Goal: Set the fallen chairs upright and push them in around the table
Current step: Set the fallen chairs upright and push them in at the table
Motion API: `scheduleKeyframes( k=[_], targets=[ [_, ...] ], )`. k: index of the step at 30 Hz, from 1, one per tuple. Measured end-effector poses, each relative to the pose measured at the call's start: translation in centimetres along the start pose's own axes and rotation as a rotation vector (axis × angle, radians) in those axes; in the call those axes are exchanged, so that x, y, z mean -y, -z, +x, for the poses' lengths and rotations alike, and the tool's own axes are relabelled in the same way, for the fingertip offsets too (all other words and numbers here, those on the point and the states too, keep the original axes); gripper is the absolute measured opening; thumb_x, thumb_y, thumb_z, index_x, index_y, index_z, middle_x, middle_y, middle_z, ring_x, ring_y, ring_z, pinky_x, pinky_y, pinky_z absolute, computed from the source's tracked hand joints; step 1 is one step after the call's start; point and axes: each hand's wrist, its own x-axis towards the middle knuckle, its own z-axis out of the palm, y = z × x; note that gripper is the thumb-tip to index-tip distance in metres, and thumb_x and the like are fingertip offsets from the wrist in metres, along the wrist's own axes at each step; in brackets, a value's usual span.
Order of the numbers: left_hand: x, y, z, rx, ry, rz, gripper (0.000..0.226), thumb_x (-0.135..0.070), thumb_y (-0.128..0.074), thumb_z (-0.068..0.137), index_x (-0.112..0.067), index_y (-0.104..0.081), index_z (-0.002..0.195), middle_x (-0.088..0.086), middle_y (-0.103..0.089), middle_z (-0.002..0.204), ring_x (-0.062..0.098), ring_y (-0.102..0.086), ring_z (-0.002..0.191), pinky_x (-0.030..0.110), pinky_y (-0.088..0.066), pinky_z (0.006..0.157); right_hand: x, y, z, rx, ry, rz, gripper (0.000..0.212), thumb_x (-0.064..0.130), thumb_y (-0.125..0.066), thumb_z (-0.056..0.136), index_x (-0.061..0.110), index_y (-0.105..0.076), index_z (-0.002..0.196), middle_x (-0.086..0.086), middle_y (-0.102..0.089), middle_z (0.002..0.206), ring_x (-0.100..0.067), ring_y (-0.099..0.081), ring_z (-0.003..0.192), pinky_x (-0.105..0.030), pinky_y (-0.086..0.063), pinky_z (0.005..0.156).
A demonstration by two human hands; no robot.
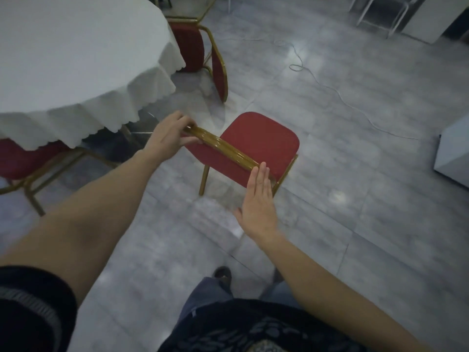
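A red-cushioned chair with a gold frame [261, 141] stands upright on the floor just in front of me, its seat facing away. My left hand [167, 138] grips the left end of its gold top rail. My right hand [258, 199] is flat with fingers straight, fingertips touching the rail's right end without closing on it. The round table under a white scalloped cloth [76, 59] fills the upper left. Another red chair [200, 49] lies tipped on its side by the table's far edge. A third red chair [22, 161] sits tucked under the cloth at the left.
A thin white cable [335, 92] snakes across the grey tiled floor to the right. A white box [454, 153] stands at the right edge. White furniture legs [380, 13] show at the top right. My legs and one shoe [222, 273] are below.
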Motion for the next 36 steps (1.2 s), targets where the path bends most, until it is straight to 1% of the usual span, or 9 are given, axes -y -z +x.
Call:
scheduleKeyframes(
  k=[6,11,14,17,24,26,28,31,36],
  targets=[
    [-4.3,-2.4,-1.1,-0.147,0.179,-0.007,0.047,-0.042,-0.075,0.074,-0.009,-0.063,0.105,0.011,-0.055,0.104,0.026,-0.052,0.097,0.032,-0.041,0.081,-6.4,1.9,2.2,0.039,0.105,-0.028,0.113,0.031,-0.065,0.086,0.001,0.025,0.148,-0.016,0.035,0.154,-0.029,0.029,0.145,-0.039,0.007,0.120],
    [-9.5,-4.9,-2.6,-0.257,0.365,0.019,0.050,-0.047,-0.075,0.073,-0.008,-0.064,0.103,0.012,-0.055,0.101,0.027,-0.050,0.096,0.031,-0.040,0.079,-12.8,3.4,4.6,0.057,0.264,-0.044,0.111,0.023,-0.065,0.085,0.002,0.023,0.149,-0.016,0.029,0.157,-0.028,0.024,0.147,-0.039,0.002,0.122],
    [-13.4,-6.7,-3.6,-0.329,0.418,0.038,0.049,-0.049,-0.072,0.076,-0.010,-0.065,0.105,0.010,-0.054,0.100,0.025,-0.050,0.096,0.030,-0.040,0.081,-16.6,4.8,5.8,0.080,0.320,-0.055,0.101,0.017,-0.057,0.088,0.001,0.022,0.149,-0.017,0.027,0.158,-0.027,0.021,0.147,-0.038,0.001,0.123],
    [-16.9,-8.0,-4.2,-0.331,0.489,0.053,0.045,-0.046,-0.068,0.082,-0.014,-0.065,0.114,0.009,-0.053,0.104,0.025,-0.049,0.101,0.031,-0.041,0.086,-19.1,6.6,7.3,0.122,0.376,-0.063,0.100,0.022,-0.056,0.090,-0.002,0.021,0.149,-0.020,0.024,0.158,-0.029,0.020,0.148,-0.039,0.002,0.123],
    [-22.6,-10.6,-5.1,-0.282,0.447,0.093,0.042,-0.026,-0.061,0.090,-0.015,-0.056,0.130,0.008,-0.050,0.112,0.024,-0.047,0.105,0.031,-0.041,0.094,-22.8,9.2,11.4,0.230,0.387,-0.089,0.112,0.033,-0.065,0.087,0.001,0.023,0.149,-0.016,0.022,0.160,-0.026,0.016,0.149,-0.039,-0.001,0.122],
    [-23.3,-11.1,-5.4,-0.296,0.417,0.097,0.044,-0.017,-0.059,0.091,-0.015,-0.053,0.135,0.009,-0.052,0.115,0.025,-0.047,0.105,0.036,-0.042,0.098,-23.1,10.0,12.2,0.236,0.393,-0.116,0.107,0.033,-0.062,0.090,0.001,0.020,0.150,-0.016,0.019,0.161,-0.026,0.014,0.150,-0.039,0.000,0.121],
    [-23.8,-11.7,-5.9,-0.324,0.403,0.111,0.048,-0.011,-0.056,0.092,-0.016,-0.048,0.140,0.009,-0.052,0.118,0.025,-0.047,0.104,0.034,-0.042,0.097,-23.3,10.6,13.0,0.210,0.433,-0.111,0.103,0.035,-0.061,0.090,0.001,0.016,0.151,-0.016,0.015,0.162,-0.027,0.012,0.150,-0.039,0.001,0.121],
    [-23.8,-12.6,-7.3,-0.363,0.388,0.171,0.051,-0.004,-0.052,0.093,-0.017,-0.045,0.142,0.013,-0.052,0.125,0.029,-0.050,0.109,0.037,-0.044,0.096,-23.4,9.9,13.1,0.148,0.602,-0.043,0.100,0.034,-0.063,0.090,0.004,0.009,0.153,-0.015,0.006,0.163,-0.026,0.008,0.151,-0.041,-0.003,0.123],
    [-23.1,-13.5,-8.5,-0.352,0.437,0.216,0.068,0.003,-0.062,0.084,-0.018,-0.040,0.146,0.015,-0.049,0.137,0.034,-0.049,0.120,0.044,-0.045,0.102,-22.8,8.8,14.2,0.157,0.649,0.081,0.095,0.026,-0.060,0.092,0.007,0.011,0.153,-0.013,0.005,0.163,-0.023,0.010,0.151,-0.043,-0.007,0.123]
  ],
)
